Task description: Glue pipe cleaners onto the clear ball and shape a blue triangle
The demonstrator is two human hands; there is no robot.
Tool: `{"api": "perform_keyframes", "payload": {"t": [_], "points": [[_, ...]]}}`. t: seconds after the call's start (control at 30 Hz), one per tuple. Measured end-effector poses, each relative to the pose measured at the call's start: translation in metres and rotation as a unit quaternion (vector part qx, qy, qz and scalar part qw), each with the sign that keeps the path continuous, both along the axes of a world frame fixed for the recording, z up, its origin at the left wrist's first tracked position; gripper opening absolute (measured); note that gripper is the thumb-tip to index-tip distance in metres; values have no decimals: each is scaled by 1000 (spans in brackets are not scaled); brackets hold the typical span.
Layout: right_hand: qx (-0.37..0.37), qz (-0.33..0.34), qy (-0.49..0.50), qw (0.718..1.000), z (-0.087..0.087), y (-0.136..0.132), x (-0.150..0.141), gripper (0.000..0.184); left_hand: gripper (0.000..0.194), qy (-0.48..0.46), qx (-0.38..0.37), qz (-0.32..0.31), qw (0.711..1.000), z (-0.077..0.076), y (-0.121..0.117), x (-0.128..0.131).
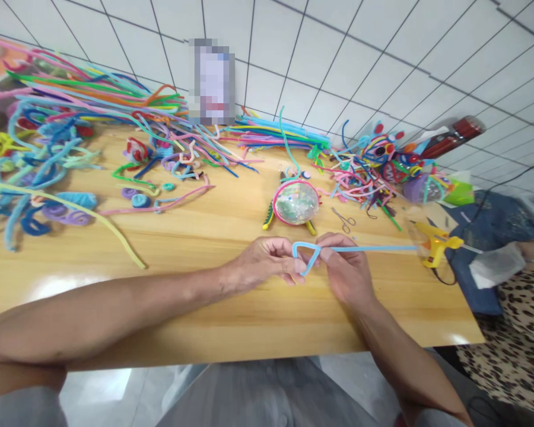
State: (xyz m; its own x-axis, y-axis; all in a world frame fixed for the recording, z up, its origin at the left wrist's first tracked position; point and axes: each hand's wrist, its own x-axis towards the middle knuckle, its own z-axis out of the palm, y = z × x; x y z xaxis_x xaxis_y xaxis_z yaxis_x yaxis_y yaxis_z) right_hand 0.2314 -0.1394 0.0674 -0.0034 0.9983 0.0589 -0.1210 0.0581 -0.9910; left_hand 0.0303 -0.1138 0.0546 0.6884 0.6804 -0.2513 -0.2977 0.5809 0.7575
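A light blue pipe cleaner (374, 248) is bent into a triangle at one end, and its long straight tail runs off to the right. My left hand (273, 261) pinches the triangle's left corner between thumb and fingers. At the opposite corner, where the strand crosses itself, my right hand (345, 267) is closed on it. Just beyond my hands sits a clear round ball (296, 203) with a pink pipe cleaner around its edge. Pliers with green and yellow handles (268, 218) lie partly under the ball.
Small scissors (345, 220) lie right of the ball. A yellow glue gun (438, 243) stands near the right edge. Colourful pipe cleaners (102, 98) heap along the wall and left side. A phone (213, 83) leans on the tiles. Another person in leopard print (525, 314) is at right.
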Motion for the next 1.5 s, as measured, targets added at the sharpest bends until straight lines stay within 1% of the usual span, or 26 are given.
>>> {"api": "perform_keyframes", "payload": {"t": [0.27, 0.57, 0.87, 1.03, 1.3, 1.5], "points": [[17, 12, -11, 1000, -4, 0, 1, 7, 52, -21, 4, 5, 1000, 0, -1, 0], [24, -2, -31, 999, -8, 0, 4, 2, 50, -21, 13, 12, 1000, -3, 1, 1], [-10, -39, -59, 997, -10, 5, 8, 11, 53, -40, -15, 26, 999, -7, 2, 0], [-8, -49, -62, 997, -8, 8, 10, 11, 54, -65, -13, 17, 998, -5, 3, 0], [2, -39, -56, 998, -7, 11, 11, 11, 55, -34, -36, 16, 999, -3, 3, -3], [-4, -17, -82, 996, -10, 9, 15, 16, 52, -35, -43, -15, 998, 0, 3, -3]]}}
